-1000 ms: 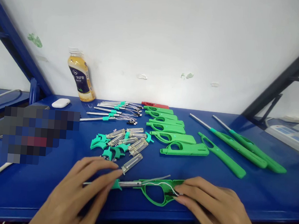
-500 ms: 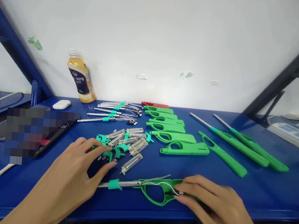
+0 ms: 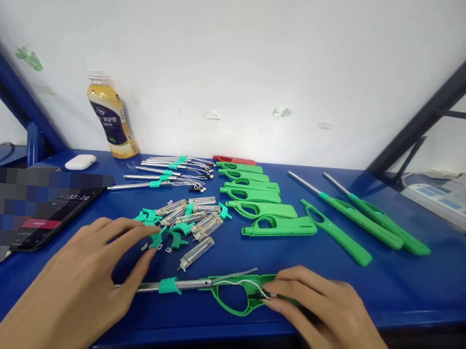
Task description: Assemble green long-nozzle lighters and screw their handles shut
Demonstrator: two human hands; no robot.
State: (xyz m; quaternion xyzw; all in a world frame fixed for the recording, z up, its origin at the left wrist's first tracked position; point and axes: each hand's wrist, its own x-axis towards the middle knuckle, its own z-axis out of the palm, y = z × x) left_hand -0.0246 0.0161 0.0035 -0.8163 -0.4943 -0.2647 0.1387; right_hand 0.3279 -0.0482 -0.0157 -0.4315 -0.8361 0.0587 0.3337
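Note:
My left hand is pinching a small teal trigger between thumb and index finger, at the edge of a loose pile of such triggers. Below it lies a metal lighter tube with a teal collar. The tube's end sits in an open green lighter shell. A white wire and a thin clear hose run from the tube into the shell. My right hand grips the shell's handle end, its thumb and fingertips at the wire's end. The part under those fingertips is mostly hidden.
Several clear fuel tanks lie behind the tube, with metal tubes beyond. Green shells are lined up in the middle, and longer lighters lie to the right. A phone, white earphone case and bottle stand left.
My left thumb and index finger have closed on a teal trigger. The camera view has turned slightly, so everything sits further left. My right hand keeps its hold on the shell.

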